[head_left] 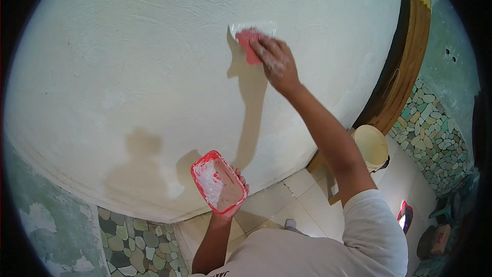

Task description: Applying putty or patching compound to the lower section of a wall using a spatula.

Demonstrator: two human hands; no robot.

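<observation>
My right hand (279,64) is closed around the pink, worn-looking body of a putty scraper (248,46). The scraper's pale, wide edge lies against the white plastered wall (154,66), in its upper middle. White smears cover the fingers and back of that hand. Lower down, my left hand (234,210) supports a red-rimmed plastic tub (230,187) from below and along its right side, tilted toward me. White putty (207,174) coats the left part of the tub's inside. Part of the left hand is hidden beneath the tub.
A cream bucket (370,146) stands right of my right arm, near a brown wooden frame (410,46) at the wall's edge. Pebble cladding (136,241) borders the pale tiled floor (274,202). A red object (405,216) lies at the lower right.
</observation>
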